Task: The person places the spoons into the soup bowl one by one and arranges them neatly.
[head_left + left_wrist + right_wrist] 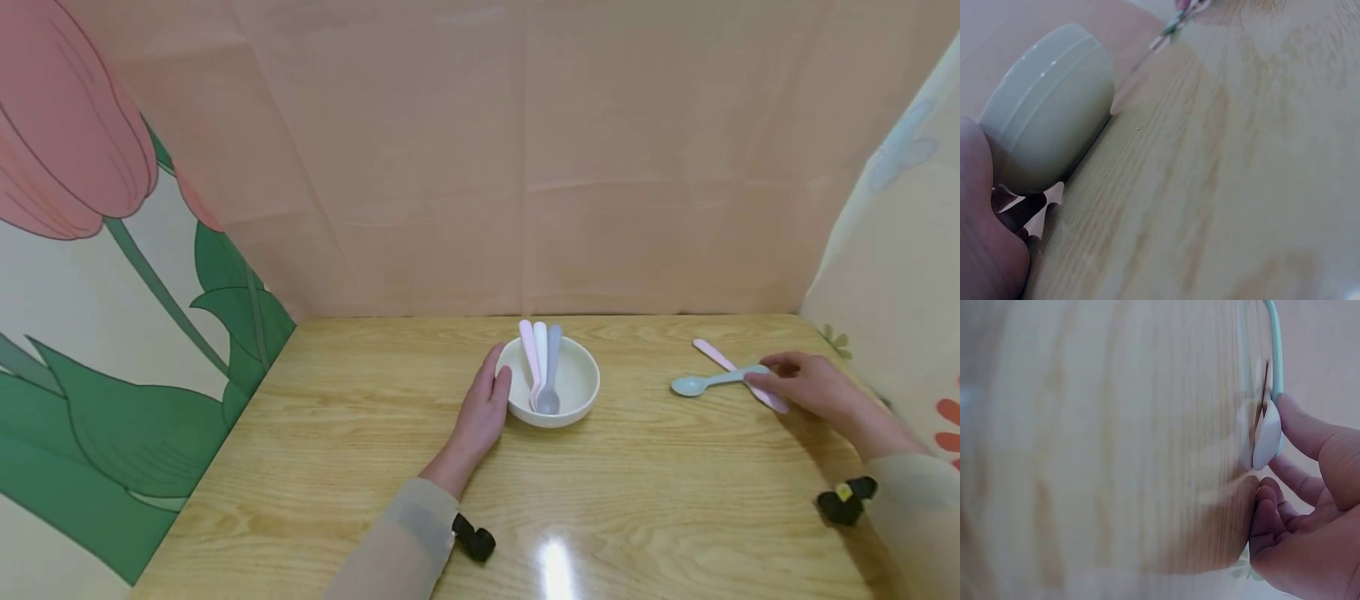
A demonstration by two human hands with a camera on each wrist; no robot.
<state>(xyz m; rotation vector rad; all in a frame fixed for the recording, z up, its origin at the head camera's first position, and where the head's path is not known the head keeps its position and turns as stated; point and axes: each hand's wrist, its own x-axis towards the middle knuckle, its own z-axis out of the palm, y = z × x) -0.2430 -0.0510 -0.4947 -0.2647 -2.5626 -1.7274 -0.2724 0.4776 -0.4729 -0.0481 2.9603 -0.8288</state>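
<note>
On the table stands a white bowl [582, 385], with my left hand [483, 408] gripping its left side. In the left wrist view the fingers reach around the bowl [1060, 112] near its base. Inside lean a pink utensil [528, 343], a white one [541, 343] and a grey-blue spoon [552, 362], handles up over the far rim. Far to the right, my right hand [813, 387] pinches the handle end of a light blue-green spoon [690, 386]. This spoon crosses over a pink spoon [712, 353] lying on the table, its head [1266, 437] close beside my fingers.
The wood-grain table [315, 467] ends at a plain beige-pink backdrop [412, 208]. A tulip-patterned panel [150, 400] bounds the left side, and a light patterned panel [907, 283] bounds the right, close to my right hand.
</note>
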